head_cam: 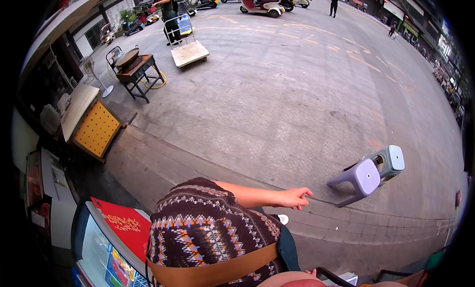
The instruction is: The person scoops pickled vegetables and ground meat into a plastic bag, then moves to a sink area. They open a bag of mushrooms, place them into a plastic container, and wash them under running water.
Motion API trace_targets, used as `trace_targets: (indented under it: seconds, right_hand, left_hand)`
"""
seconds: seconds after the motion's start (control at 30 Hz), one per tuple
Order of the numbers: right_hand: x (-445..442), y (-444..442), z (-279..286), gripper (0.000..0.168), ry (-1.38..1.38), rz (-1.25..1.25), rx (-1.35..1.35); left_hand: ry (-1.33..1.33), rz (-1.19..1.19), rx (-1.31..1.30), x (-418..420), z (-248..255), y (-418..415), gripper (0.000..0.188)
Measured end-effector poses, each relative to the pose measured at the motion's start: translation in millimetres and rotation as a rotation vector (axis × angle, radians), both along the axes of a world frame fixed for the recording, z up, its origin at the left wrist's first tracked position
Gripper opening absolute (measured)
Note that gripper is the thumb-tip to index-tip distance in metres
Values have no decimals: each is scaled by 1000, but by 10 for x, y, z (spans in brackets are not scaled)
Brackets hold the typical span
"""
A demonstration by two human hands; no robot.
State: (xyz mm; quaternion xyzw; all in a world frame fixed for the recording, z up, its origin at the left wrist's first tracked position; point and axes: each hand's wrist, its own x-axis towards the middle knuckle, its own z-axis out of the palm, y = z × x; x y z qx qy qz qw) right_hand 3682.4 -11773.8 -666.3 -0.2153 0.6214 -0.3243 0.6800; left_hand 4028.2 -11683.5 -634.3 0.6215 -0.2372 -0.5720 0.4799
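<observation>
My left arm reaches out from a patterned dark sleeve. My left hand (295, 198) hangs in the air above the paving edge, fingers loosely bent and apart, holding nothing. A lilac plastic stool (365, 175) stands to its right, with a grey-green plastic stool (394, 159) close behind. A brown strap (215, 268) crosses my patterned clothing (207, 231). At the bottom edge only a few fingertips of my right hand (312, 272) show, near a black curved bar (332, 276); whether they grip anything is hidden. A white shoe (283, 218) is below.
A glass-fronted display fridge (91, 231) with a red printed panel (120, 222) stands close at left. Beyond are a yellow perforated counter (97, 129), a wok (128, 58) on a burner stand (135, 73), a fan (89, 65), a platform trolley (190, 54) beside a person (169, 16), and parked scooters (261, 3).
</observation>
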Motion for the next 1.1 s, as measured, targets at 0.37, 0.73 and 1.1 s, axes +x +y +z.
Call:
trace_targets:
  seconds: [0.37, 0.73, 1.1]
  right_hand:
    - [454, -4774, -1450, 18, -25, 54, -91]
    - [-910, -8132, -1701, 17, -11, -70, -28]
    - [-3432, -11289, -1294, 17, -46, -181, -133]
  left_hand:
    - [73, 17, -48, 327, -1291, -4819, 46]
    - [-3, -278, 13, -932, -1550, -9154, 43]
    - [33, -464, -35, -3773, -952, -12560, 43]
